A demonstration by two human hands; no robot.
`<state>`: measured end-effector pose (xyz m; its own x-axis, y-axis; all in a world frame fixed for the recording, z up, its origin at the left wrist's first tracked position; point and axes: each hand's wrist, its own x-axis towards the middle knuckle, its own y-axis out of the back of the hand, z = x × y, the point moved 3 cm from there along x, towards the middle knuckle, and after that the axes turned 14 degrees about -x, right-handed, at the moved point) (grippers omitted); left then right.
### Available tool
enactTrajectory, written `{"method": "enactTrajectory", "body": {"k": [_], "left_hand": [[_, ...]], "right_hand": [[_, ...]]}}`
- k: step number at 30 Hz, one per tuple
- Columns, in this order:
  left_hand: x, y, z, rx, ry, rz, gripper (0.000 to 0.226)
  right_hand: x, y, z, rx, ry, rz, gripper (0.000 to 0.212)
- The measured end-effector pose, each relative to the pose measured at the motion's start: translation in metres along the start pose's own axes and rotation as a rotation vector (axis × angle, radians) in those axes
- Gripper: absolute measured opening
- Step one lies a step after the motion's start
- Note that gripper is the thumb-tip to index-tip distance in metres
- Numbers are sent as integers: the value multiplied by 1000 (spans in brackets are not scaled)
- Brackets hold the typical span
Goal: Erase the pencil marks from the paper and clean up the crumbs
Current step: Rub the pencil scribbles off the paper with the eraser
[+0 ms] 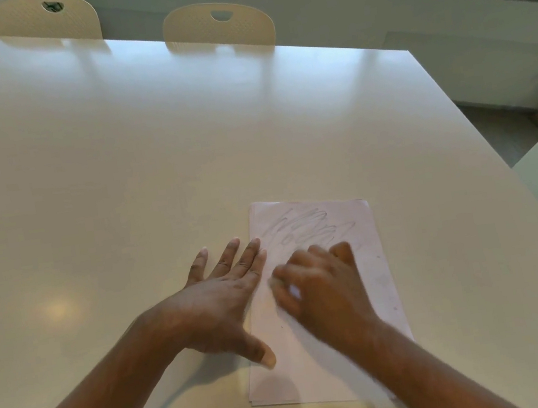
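Head view: L hand [225, 293] fingers splayed flat, pinning paper [304, 368] edge; R hand [324, 286] fingers curled, blurred, can't tell contents. Risk: hard rubbing crumples paper if L hand slips.

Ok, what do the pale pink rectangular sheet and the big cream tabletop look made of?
Pale pink sheet: thin matte paper, apparently several stacked; layered edges show at its near corner, and pencil scribble marks it. Cream tabletop: hard, smooth, glossy, mirroring chairs and light; probably laminate or lacquered board.
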<state>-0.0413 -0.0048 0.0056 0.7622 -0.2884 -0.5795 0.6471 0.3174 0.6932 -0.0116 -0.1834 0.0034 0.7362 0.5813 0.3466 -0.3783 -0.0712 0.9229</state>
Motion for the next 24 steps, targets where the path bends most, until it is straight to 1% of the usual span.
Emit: {"method": "enactTrajectory", "body": {"k": [3, 5, 7, 9, 11, 12, 14, 16, 18, 20, 23, 24], "left_hand": [[-2, -1, 0, 9, 8, -3, 151], [-2, -1, -1, 5, 10, -1, 152], [-3, 0, 1, 5, 20, 0, 151], [-2, 1, 3, 10, 32, -1, 152], [-3, 2, 4, 14, 37, -5, 151], [-3, 2, 4, 17, 38, -7, 151], [-4, 3, 4, 31, 41, -11, 152], [-4, 2, 4, 37, 44, -13, 152], [-4, 2, 4, 39, 45, -11, 152], [-3, 2, 5, 32, 51, -13, 153], [-3, 3, 7, 22, 62, -24, 153], [-3, 3, 7, 22, 66, -25, 153]], "right_hand": [[22, -15, 48, -129, -234, -10, 24], [29, -18, 68, -133, -305, -43, 27], [26, -13, 60, -105, -280, -42, 26], [18, -7, 36, -36, -175, -39, 25], [7, -4, 18, -18, -61, -43, 25], [7, -5, 21, -26, -59, -31, 25], [15, -13, 45, -78, -177, -4, 26], [24, -19, 76, -123, -297, -29, 27], [29, -19, 89, -129, -345, -59, 26], [25, -12, 72, -127, -287, -38, 22], [3, -5, 29, -72, -78, 2, 15], [2, -5, 29, -83, -44, 10, 15]]}}
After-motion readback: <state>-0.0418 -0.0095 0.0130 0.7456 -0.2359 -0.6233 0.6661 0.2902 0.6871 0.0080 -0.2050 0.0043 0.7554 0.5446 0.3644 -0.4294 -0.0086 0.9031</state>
